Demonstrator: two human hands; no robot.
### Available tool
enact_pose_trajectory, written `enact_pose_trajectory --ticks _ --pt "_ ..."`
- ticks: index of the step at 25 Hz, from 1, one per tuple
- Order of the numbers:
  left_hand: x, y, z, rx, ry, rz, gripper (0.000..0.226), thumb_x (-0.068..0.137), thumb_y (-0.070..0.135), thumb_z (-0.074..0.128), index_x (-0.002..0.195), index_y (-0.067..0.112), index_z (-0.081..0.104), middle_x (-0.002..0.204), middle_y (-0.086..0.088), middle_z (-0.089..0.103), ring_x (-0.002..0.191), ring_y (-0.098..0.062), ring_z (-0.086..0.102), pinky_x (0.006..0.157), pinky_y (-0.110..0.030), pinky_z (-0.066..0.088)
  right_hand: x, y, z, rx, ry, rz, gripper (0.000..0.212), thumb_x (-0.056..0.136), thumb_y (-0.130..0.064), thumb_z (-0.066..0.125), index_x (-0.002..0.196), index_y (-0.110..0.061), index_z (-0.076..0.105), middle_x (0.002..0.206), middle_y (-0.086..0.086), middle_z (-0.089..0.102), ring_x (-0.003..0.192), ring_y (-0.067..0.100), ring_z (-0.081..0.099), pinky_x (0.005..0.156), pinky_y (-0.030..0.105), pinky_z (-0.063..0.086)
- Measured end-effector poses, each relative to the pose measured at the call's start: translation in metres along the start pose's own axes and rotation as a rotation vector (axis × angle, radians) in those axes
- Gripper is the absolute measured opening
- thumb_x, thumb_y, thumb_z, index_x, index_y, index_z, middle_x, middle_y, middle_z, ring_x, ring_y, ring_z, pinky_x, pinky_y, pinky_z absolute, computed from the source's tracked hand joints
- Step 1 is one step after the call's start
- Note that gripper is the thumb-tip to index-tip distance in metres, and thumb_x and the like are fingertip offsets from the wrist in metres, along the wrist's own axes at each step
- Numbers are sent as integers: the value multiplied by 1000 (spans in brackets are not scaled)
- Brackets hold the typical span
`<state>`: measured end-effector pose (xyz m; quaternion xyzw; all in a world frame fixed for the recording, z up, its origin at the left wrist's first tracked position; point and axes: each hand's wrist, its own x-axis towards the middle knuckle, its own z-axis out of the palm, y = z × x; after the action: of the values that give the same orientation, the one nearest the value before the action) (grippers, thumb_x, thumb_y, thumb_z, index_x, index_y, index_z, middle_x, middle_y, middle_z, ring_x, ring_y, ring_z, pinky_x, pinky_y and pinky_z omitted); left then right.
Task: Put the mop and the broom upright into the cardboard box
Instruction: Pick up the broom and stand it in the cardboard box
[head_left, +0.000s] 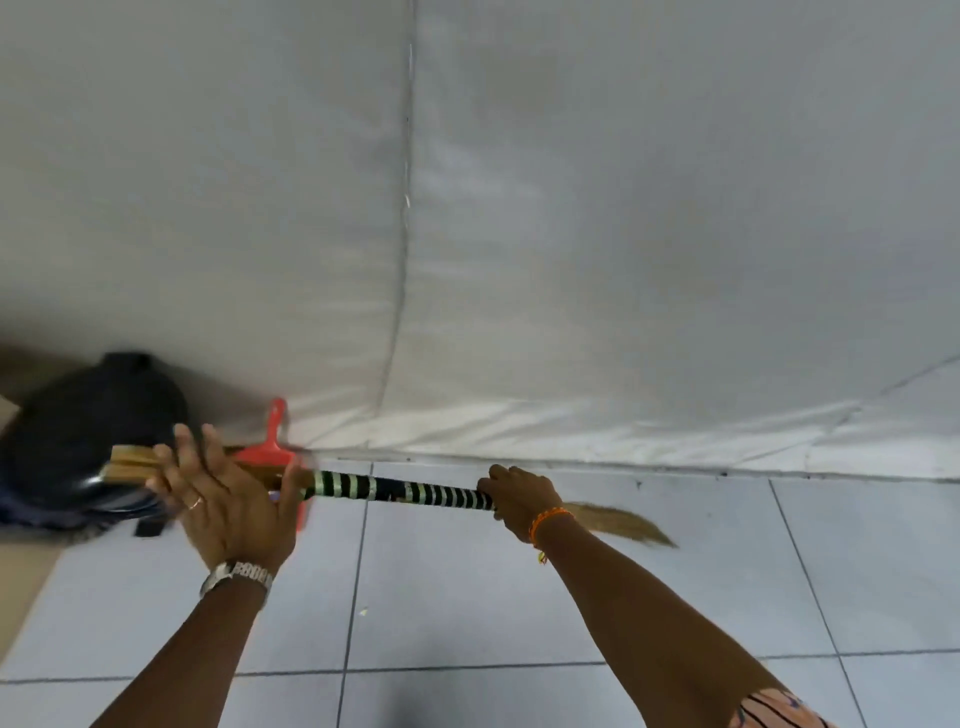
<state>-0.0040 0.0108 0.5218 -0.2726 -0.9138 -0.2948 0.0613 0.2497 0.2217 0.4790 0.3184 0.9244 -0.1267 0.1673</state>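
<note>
- Right hand (519, 499) closed around the black-and-pale-green striped handle of the straw broom (400, 491), next to the tan bristles (623, 525) that trail off to the right, low over the pale tiled floor (519, 597).
- Left hand (223, 499) spread open, fingers splayed, thumb alone touching the handle near its far end; no real hold there, more of a guide. Probably a steadying touch while the right hand's grip carries the weight.
- Broom held roughly level, not upright; likely mid-carry toward the box, tipping up yet to come.
- Cardboard box: only brown cardboard edges (21, 592) at the far left, blurred; opening and contents impossible to tell.
- Black rounded plastic bin (98, 431) at left, contents hidden.
- Red plastic dustpan (272, 441) propped by the white cloth backdrop (571, 208), partly behind the left hand.
- Light wooden slats (132, 462) showing just beyond the left fingers; purpose unclear.
- Mop not identifiable in view.
</note>
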Motion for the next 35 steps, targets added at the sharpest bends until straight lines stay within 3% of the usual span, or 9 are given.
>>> enact_pose_trajectory --ticks 3,6,9,12,14,20,25,31,35 --pt "42 55 -91 -292 276 -176 115 87 62 59 156 -9 -1 164 -36 -3 156 -45 -2 129 -50 3 -45 -44 -76 64 19 -12 27 85 -15 60 108 -24 51 107 4 52 94 29 57 63 38 45" --pt "58 106 -94 -646 85 -402 92 95 40 62 154 -8 11 160 -34 26 151 -41 30 123 -34 21 -56 -53 -76 122 -1 84 30 84 -17 61 112 -25 50 108 2 51 94 28 58 68 40 50" --pt "74 120 -180 -903 178 -577 16 101 27 53 109 13 52 104 -20 73 93 -34 73 93 -42 54 -80 -115 -111 204 21 32 30 83 -15 60 109 -27 51 105 -1 52 89 25 59 70 39 52" --pt "111 96 -263 -1203 237 -646 18 102 13 48 86 21 44 71 -3 56 49 -10 58 59 -33 54 -80 -196 -139 276 64 -26 28 80 -10 57 101 -29 51 99 -4 51 81 21 57 68 39 52" --pt "132 68 -313 -1198 187 -612 12 102 11 48 92 17 46 70 0 53 52 -10 53 53 -25 49 -77 -260 -151 351 79 -55 25 80 -12 56 99 -28 52 97 -2 51 86 24 61 70 40 51" --pt "195 -48 -459 -1264 -2 -433 13 100 5 52 92 15 57 80 0 56 73 -13 55 78 -28 51 -41 -473 -165 591 104 -113 25 73 -18 64 93 -31 56 94 -2 60 90 25 64 81 42 55" --pt "243 -135 -555 -983 -199 -268 15 100 11 55 88 18 59 91 -1 65 87 -17 61 83 -31 49 -1 -637 -170 727 102 -140 35 72 -18 74 104 -19 59 101 3 72 91 24 65 80 34 51" --pt "327 -252 -604 -667 -404 -48 10 97 12 61 89 18 61 118 -30 67 112 -37 66 103 -52 53 79 -782 -164 794 126 -155 25 75 -18 68 97 -24 57 84 -6 64 87 23 66 75 35 53" --pt "402 -327 -595 -611 -324 13 6 93 21 67 94 20 62 110 -18 72 105 -32 70 94 -54 58 158 -858 -173 793 187 -84 17 77 -15 66 88 -24 57 75 -8 59 75 19 56 66 30 43"
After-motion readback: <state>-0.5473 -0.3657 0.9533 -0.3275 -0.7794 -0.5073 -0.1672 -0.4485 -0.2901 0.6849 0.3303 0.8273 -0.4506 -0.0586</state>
